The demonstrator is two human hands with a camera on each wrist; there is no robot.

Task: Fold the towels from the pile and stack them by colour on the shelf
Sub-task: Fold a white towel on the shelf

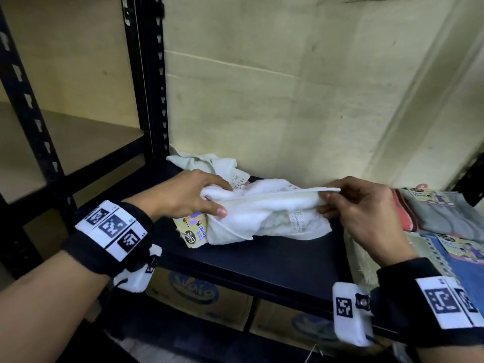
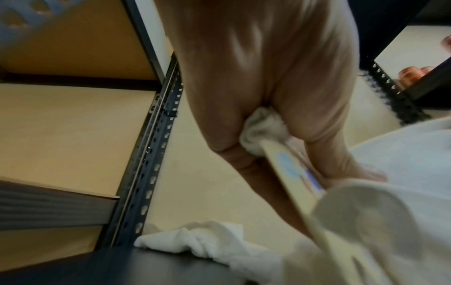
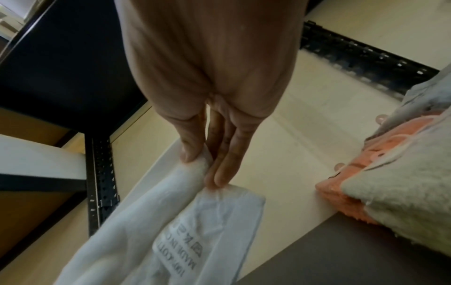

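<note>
A white towel (image 1: 264, 213) with a printed care label and a yellow card tag (image 1: 192, 230) hangs stretched between my two hands just above the black shelf (image 1: 262, 258). My left hand (image 1: 207, 200) grips its bunched left end (image 2: 258, 131) together with the card tag (image 2: 292, 169). My right hand (image 1: 330, 197) pinches the towel's right edge (image 3: 200, 169) between thumb and fingers; the care label (image 3: 195, 241) hangs below. Another crumpled pale towel (image 1: 207, 162) lies at the shelf's back left, also visible as the white heap (image 2: 195, 239).
Folded towels sit at the shelf's right: a grey one (image 1: 442, 216) over a pink one (image 1: 406, 213), and a blue one (image 1: 468, 271) in front. Black uprights (image 1: 154, 74) stand left. Cardboard boxes (image 1: 207, 292) sit on the level below.
</note>
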